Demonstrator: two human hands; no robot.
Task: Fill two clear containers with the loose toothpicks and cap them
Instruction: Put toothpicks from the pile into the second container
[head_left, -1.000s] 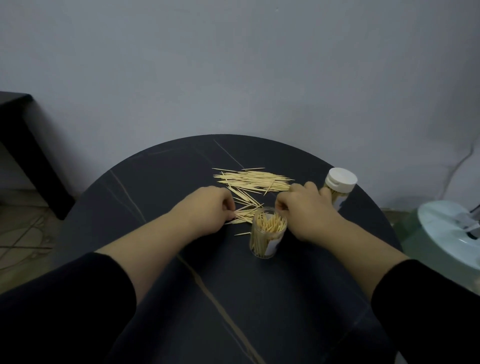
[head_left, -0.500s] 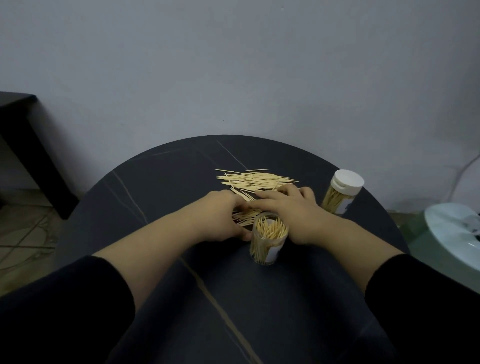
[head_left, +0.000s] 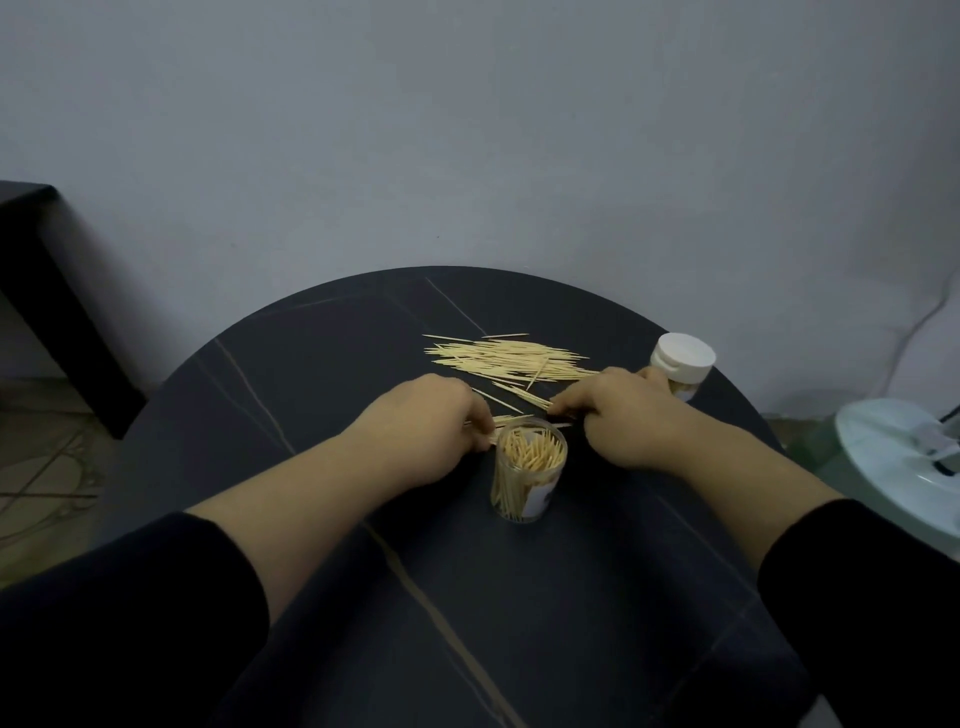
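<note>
Head view: the capped container (head_left: 680, 366), clear plastic under a white lid, looks finished at the right edge of the dark, veined tabletop (head_left: 311, 374). The open container (head_left: 527, 473) stands nearly full of thin pale sticks. A heap of loose toothpicks (head_left: 509, 358) lies beyond. My left hand (head_left: 431, 431) and right hand (head_left: 628, 415) each grip a few, pinched just behind its rim.

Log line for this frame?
left hand pinches loose toothpicks | right hand fingertips touch them | open container part-filled, uncapped | capped container behind right hand | table
</note>
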